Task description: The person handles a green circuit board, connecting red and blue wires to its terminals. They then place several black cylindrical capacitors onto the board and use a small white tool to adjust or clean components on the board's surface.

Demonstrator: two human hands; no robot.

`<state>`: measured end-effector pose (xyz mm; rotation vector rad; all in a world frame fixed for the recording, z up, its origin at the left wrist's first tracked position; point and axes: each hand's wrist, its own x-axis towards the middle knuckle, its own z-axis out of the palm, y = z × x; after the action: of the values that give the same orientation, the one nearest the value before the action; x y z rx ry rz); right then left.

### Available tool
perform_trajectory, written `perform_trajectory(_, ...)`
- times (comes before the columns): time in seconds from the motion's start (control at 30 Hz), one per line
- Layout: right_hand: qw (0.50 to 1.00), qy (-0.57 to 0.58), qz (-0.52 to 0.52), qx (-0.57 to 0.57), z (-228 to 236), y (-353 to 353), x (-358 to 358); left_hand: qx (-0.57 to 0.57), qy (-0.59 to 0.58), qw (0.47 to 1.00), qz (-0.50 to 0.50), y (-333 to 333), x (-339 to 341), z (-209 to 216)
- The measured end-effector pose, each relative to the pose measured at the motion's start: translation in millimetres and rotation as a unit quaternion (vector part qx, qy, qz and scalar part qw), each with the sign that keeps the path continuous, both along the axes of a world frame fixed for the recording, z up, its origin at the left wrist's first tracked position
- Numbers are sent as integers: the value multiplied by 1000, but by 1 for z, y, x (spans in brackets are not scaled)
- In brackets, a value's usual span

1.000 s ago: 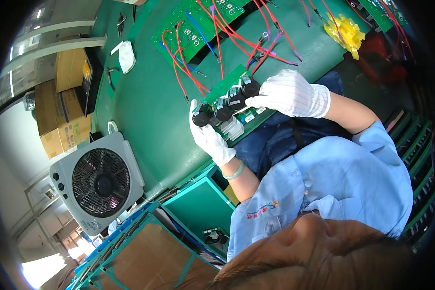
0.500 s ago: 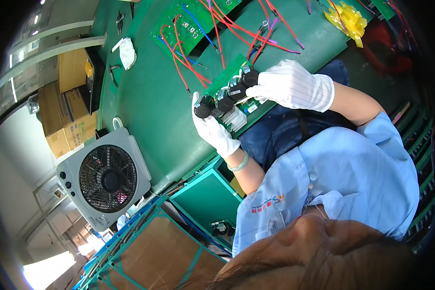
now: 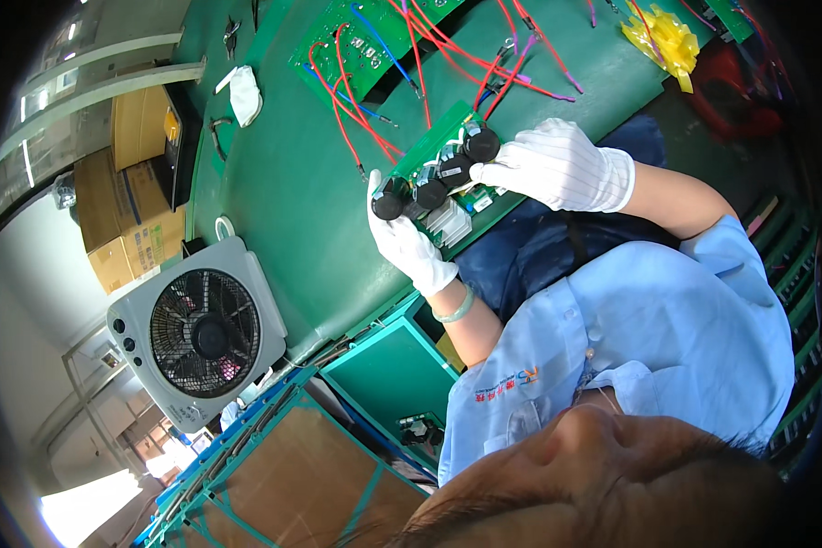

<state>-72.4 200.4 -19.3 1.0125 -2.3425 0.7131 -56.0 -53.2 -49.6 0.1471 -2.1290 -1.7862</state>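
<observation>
A green circuit board [image 3: 480, 222] is tilted between my gloved hands above the green table. It carries several black round capacitors [image 3: 430, 193] in a row and a silver finned heat sink [image 3: 448, 222]. My left hand [image 3: 405, 245], in a white glove, is closed around the board's left end, its thumb beside the end capacitor. At the right end, the gloved fingers of my right hand [image 3: 557, 169] are pinched together close to the capacitors. Whatever lies between those fingertips is hidden.
Beyond the board lies a larger green circuit board [image 3: 367, 57] with red and blue wires [image 3: 447, 57] trailing toward me. Yellow plastic [image 3: 662, 46] sits at the far right. A white cloth [image 3: 245, 96], pliers [image 3: 232, 38] and a grey box fan [image 3: 198, 334] are on the left.
The whole view has shifted slightly. My hands still hold the same places at the board, with my right fingers moved only a little.
</observation>
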Motion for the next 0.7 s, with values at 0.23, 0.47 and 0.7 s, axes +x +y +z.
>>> perform_trajectory(0.23,998,-22,33,-44,2,5,-8,-1,-7,1000,15,6,2,10)
perform_trajectory(0.47,999,4,-47,-22,11,45,-6,17,-49,998,38,-9,-5,-5)
perform_trajectory(0.7,995,49,-81,7,0,49,0,6,-19,999,40,-5,-7,-8)
